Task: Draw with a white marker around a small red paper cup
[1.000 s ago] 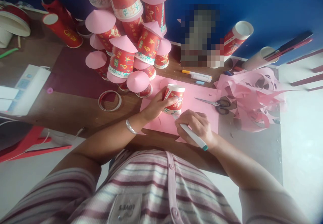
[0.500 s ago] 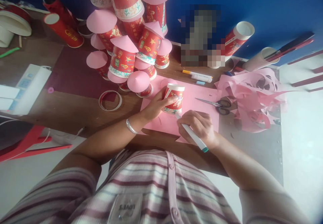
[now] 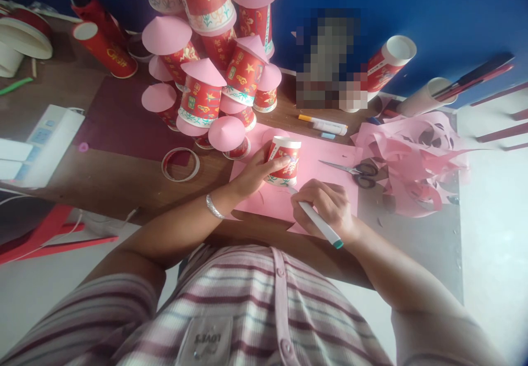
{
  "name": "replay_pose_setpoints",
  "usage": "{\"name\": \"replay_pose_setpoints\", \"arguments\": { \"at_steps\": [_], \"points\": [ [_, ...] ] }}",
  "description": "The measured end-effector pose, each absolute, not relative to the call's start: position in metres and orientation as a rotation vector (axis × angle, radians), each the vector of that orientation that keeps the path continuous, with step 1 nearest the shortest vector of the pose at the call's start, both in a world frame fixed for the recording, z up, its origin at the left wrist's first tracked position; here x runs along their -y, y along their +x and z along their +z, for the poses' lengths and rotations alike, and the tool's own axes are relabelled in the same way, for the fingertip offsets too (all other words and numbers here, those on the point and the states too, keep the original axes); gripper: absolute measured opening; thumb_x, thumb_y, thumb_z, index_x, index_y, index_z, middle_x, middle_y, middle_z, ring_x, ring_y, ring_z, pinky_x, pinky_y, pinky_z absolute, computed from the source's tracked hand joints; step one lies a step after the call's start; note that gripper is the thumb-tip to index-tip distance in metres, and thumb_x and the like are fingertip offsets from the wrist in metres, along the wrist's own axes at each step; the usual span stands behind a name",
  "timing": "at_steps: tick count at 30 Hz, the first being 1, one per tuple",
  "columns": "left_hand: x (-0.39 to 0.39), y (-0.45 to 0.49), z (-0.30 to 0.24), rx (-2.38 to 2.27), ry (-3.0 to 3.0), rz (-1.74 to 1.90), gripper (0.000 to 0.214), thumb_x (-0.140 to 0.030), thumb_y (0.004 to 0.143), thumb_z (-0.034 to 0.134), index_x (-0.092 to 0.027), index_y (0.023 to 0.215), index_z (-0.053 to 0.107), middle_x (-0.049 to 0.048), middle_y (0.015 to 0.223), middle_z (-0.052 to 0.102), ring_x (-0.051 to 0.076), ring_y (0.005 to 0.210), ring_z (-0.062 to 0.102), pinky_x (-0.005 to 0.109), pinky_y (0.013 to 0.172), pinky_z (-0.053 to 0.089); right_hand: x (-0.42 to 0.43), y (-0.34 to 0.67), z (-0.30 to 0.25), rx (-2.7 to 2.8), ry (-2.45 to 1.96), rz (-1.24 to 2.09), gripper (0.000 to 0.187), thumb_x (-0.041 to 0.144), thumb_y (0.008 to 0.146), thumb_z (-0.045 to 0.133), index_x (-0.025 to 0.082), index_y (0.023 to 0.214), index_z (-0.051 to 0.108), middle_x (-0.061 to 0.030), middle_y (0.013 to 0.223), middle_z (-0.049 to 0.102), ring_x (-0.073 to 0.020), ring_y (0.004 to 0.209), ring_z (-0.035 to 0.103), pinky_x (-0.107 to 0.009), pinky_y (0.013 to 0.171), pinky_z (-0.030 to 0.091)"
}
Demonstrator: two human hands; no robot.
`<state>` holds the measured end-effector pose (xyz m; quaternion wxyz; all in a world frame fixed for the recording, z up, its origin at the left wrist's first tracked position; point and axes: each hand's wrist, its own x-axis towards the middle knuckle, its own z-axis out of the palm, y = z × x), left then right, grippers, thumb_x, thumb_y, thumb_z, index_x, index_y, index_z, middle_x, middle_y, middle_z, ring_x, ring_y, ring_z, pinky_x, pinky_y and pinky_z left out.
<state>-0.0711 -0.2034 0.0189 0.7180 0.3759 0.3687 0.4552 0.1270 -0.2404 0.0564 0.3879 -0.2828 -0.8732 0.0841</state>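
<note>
My left hand [image 3: 259,169] is wrapped round a red paper cup [image 3: 287,160] with white rims and green marks along its lower band. The cup stands over a pink paper sheet [image 3: 330,162]. In my right hand [image 3: 324,206] I grip a white marker pen [image 3: 319,224] with a green end cap, its tip pointing at the cup's lower edge. Whether the tip touches the cup I cannot tell. Scissors [image 3: 358,172] lie partly open on the sheet, right of the cup. Two markers [image 3: 324,123] rest behind it.
Several red cups with pink cone tops [image 3: 202,91] are stacked at the back. A paper ring [image 3: 180,164] lies left of the sheet. Pink paper scraps [image 3: 421,162] are heaped at right, before a pen holder [image 3: 429,94]. A white box [image 3: 51,143] sits at left.
My right hand and the marker have shifted very slightly right, away from the cup's lower edge. My left hand and the cup stay nearly still.
</note>
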Motion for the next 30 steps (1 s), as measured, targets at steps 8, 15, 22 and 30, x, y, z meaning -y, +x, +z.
{"name": "replay_pose_setpoints", "arguments": {
  "at_steps": [8, 15, 22, 30],
  "points": [
    [0.2042, -0.0714, 0.0189, -0.811, 0.846, 0.993, 0.037, -0.045, 0.091, 0.077, -0.022, 0.117, 0.066, 0.0047, 0.107, 0.073, 0.023, 0.099, 0.072, 0.038, 0.09, 0.057, 0.2411, 0.1272, 0.0609, 2.229, -0.68, 0.229, 0.02, 0.005, 0.091, 0.058, 0.024, 0.097, 0.056, 0.0051, 0.073, 0.059, -0.011, 0.055, 0.055, -0.025, 0.05, 0.044],
    [0.2039, -0.0711, 0.0176, -0.846, 0.852, 0.979, 0.041, -0.047, 0.089, 0.078, -0.022, 0.119, 0.064, 0.0056, 0.11, 0.074, 0.025, 0.104, 0.072, 0.04, 0.094, 0.057, 0.2401, 0.1267, 0.0596, 2.217, -0.655, 0.203, 0.025, 0.002, 0.091, 0.062, 0.023, 0.102, 0.056, 0.0033, 0.078, 0.062, -0.0123, 0.06, 0.059, -0.026, 0.052, 0.048],
    [0.2039, -0.0714, 0.0149, -0.834, 0.859, 0.983, 0.044, -0.047, 0.089, 0.079, -0.021, 0.121, 0.063, 0.007, 0.11, 0.074, 0.026, 0.106, 0.071, 0.04, 0.093, 0.056, 0.2401, 0.1259, 0.0572, 2.249, -0.629, 0.206, 0.027, -0.001, 0.09, 0.061, 0.022, 0.104, 0.056, 0.0028, 0.08, 0.063, -0.0123, 0.06, 0.058, -0.026, 0.054, 0.049],
    [0.2039, -0.0722, 0.0148, -0.855, 0.881, 0.964, 0.046, -0.048, 0.09, 0.077, -0.02, 0.123, 0.062, 0.0074, 0.113, 0.073, 0.027, 0.11, 0.07, 0.041, 0.095, 0.056, 0.2391, 0.1264, 0.0561, 2.274, -0.651, 0.183, 0.025, 0.002, 0.092, 0.059, 0.024, 0.104, 0.055, 0.0035, 0.08, 0.063, -0.0119, 0.062, 0.059, -0.025, 0.055, 0.048]
  ]
}}
